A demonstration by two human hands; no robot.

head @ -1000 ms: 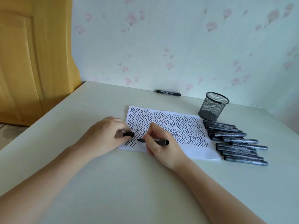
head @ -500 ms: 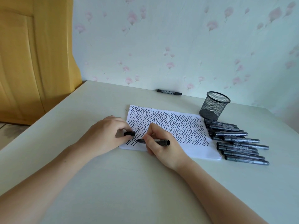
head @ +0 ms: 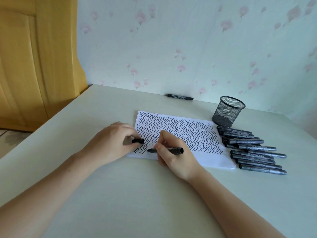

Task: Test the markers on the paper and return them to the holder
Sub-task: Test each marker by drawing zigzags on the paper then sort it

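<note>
A pale desk (head: 120, 194) stands against floral wallpaper, with a zigzag-covered paper (head: 202, 152) as the landmark. At the paper's near-left corner the right hand (head: 175, 157) pinches an uncapped black marker (head: 171, 149), tip on the sheet. The left hand (head: 111, 143) pinches the cap (head: 137, 141) at the left edge. Right of the paper lie spare markers (head: 252, 152); beyond its far-right corner stands the mesh holder (head: 228, 111). The marker looks light, stiff and smooth, best gripped mid-barrel.

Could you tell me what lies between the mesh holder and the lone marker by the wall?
Only bare table separates the holder from the lone marker, per the head view.
</note>
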